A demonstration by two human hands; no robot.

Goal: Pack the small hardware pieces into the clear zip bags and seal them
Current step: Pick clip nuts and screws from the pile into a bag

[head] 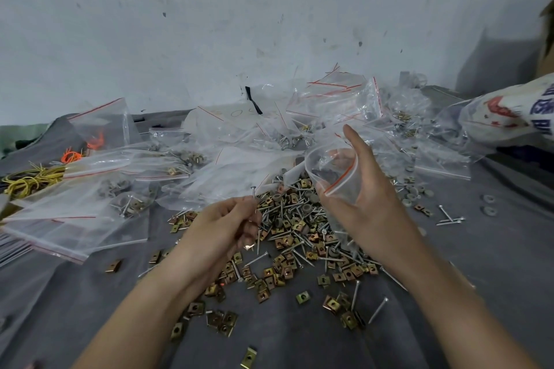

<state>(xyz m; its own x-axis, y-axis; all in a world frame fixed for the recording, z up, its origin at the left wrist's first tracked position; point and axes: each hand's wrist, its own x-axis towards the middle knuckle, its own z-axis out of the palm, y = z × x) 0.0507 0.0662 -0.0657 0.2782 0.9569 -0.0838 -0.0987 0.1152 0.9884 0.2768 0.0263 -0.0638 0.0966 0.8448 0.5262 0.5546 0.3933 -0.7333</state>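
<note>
The left hand pinches thin silver screws in curled fingers, 1 head poking up above the fingertips. Just right of that grip, the right hand grips a small clear zip bag, holding its red-striped mouth open. Beneath both grips a pile of screws, brass clip nuts and grey washers lies on grey cloth.

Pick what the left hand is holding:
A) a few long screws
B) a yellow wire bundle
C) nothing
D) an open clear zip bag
A: the left hand pinches a few long screws above the pile, while the open zip bag sits in the right hand.
</note>
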